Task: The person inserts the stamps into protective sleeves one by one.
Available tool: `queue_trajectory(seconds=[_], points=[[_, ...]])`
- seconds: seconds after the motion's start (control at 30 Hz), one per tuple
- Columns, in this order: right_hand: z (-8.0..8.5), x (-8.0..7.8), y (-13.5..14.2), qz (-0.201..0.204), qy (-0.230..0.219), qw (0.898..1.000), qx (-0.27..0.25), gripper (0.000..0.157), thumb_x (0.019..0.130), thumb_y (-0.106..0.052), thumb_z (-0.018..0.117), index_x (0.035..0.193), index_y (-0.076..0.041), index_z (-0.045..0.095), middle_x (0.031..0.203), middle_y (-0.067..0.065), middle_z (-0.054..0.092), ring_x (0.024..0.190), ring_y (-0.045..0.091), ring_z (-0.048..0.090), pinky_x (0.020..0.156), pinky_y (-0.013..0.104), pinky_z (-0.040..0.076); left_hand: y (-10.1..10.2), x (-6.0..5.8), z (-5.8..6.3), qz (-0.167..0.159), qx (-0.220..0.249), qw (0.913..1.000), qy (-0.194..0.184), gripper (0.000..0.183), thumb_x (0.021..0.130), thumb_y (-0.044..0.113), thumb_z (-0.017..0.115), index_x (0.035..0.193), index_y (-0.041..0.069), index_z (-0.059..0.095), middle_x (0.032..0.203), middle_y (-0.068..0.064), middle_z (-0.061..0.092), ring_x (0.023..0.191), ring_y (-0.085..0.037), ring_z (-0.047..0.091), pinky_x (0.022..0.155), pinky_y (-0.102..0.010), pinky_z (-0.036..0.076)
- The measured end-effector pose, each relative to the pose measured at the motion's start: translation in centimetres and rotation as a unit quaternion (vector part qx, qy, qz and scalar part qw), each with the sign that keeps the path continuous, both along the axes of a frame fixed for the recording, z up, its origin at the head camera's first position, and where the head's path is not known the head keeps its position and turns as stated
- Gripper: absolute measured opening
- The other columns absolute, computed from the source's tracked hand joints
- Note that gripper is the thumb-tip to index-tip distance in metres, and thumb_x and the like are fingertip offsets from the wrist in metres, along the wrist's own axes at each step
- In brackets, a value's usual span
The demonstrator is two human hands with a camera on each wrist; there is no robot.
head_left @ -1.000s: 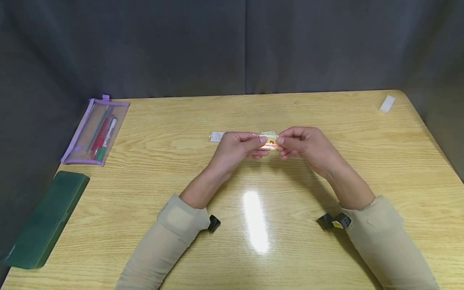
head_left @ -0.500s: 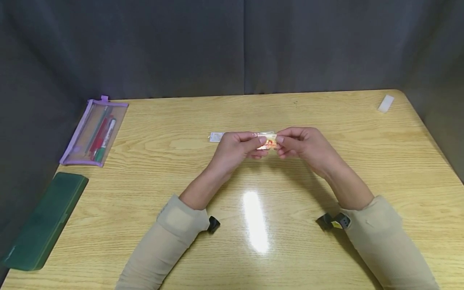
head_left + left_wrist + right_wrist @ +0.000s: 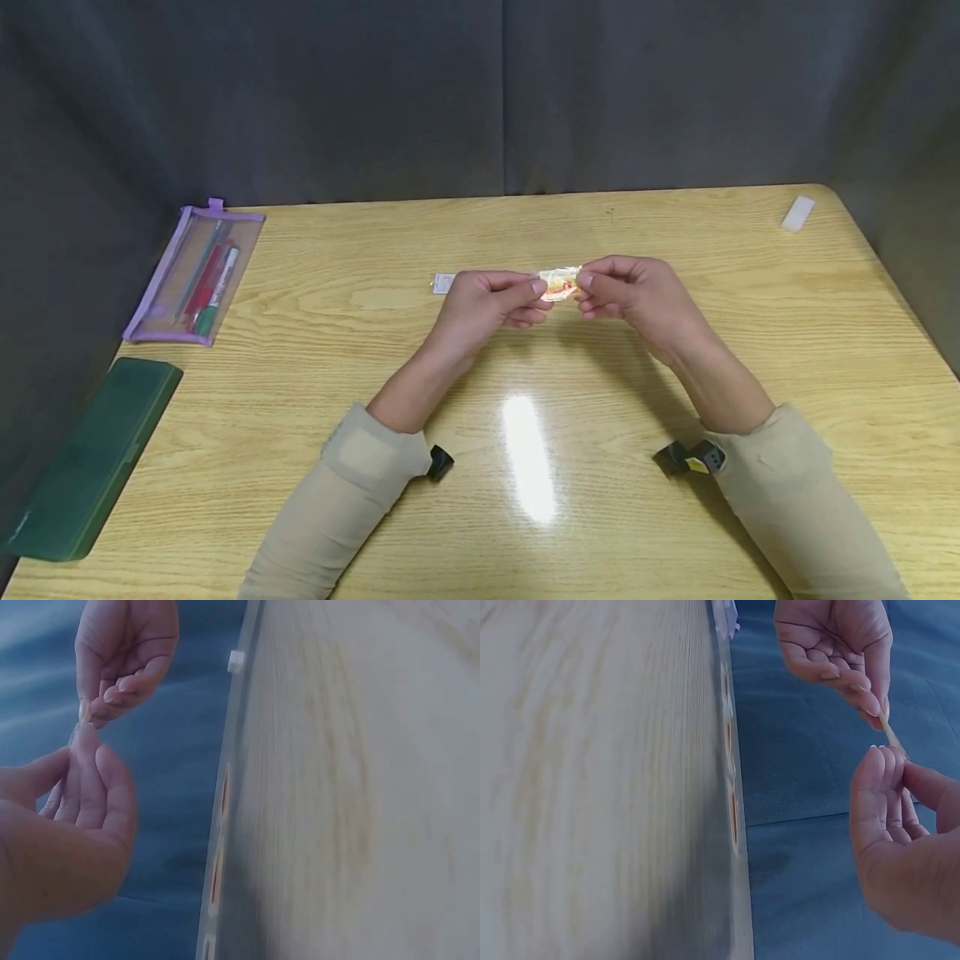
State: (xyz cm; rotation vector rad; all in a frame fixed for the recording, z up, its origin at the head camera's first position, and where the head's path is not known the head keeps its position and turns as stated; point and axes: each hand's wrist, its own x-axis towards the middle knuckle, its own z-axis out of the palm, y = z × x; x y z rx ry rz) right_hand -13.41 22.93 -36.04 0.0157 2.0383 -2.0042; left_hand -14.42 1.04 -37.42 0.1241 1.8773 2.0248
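A small shiny packet (image 3: 558,284) printed in yellow, orange and red is stretched between both hands above the table's far half. My left hand (image 3: 483,312) pinches its left end between thumb and fingers. Its right end is pinched by my right hand (image 3: 641,304) in the same way. In the right wrist view the packet (image 3: 892,736) appears as a thin edge between the fingertips. Behind my left hand, a flat white piece (image 3: 442,283) lies on the table, partly hidden by that hand.
At the left lie a purple-edged mesh pouch (image 3: 168,275) with pens inside and a green case (image 3: 97,458). A small white block (image 3: 798,214) sits at the far right corner of the wooden table (image 3: 360,492). Dark curtains (image 3: 337,100) hang behind.
My right hand has risen slightly, and the packet has tilted and lifted with it. More of its shiny face shows between the hands. The left hand has barely moved.
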Motion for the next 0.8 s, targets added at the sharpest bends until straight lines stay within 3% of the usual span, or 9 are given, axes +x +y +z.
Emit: queue_trajectory(seconds=[0.47, 0.63, 0.8], points=[[-0.18, -0.02, -0.30, 0.014, 0.007, 1.000, 0.005, 0.008, 0.100, -0.009, 0.063, 0.102, -0.002, 0.067, 0.084, -0.002, 0.069, 0.077, 0.011, 0.069, 0.078, 0.024, 0.062, 0.03, -0.02, 0.04, 0.002, 0.013, 0.9999, -0.010, 0.025, 0.097, 0.012, 0.070, 0.114, -0.005, 0.073, 0.094, -0.017, 0.079, 0.070, -0.009, 0.075, 0.069, -0.026, 0.063], [-0.24, -0.09, -0.19, 0.022, 0.002, 1.000, 0.001, 0.019, 0.101, -0.010, 0.063, 0.114, 0.003, 0.066, 0.093, -0.002, 0.073, 0.082, 0.011, 0.072, 0.083, 0.025, 0.062, 0.03, -0.08, -0.02, -0.002, 0.011, 0.9999, -0.007, 0.024, 0.096, 0.013, 0.071, 0.112, -0.005, 0.073, 0.091, -0.014, 0.079, 0.070, -0.010, 0.075, 0.070, -0.027, 0.063], [-0.31, -0.07, -0.09, 0.028, 0.003, 1.000, -0.005, 0.018, 0.101, -0.009, 0.062, 0.112, 0.004, 0.067, 0.091, -0.001, 0.074, 0.081, 0.010, 0.072, 0.082, 0.025, 0.063, 0.12, -0.07, -0.15, -0.001, 0.014, 0.9999, -0.003, 0.023, 0.096, 0.013, 0.071, 0.110, -0.006, 0.073, 0.089, -0.012, 0.079, 0.070, -0.010, 0.075, 0.070, -0.026, 0.063]])
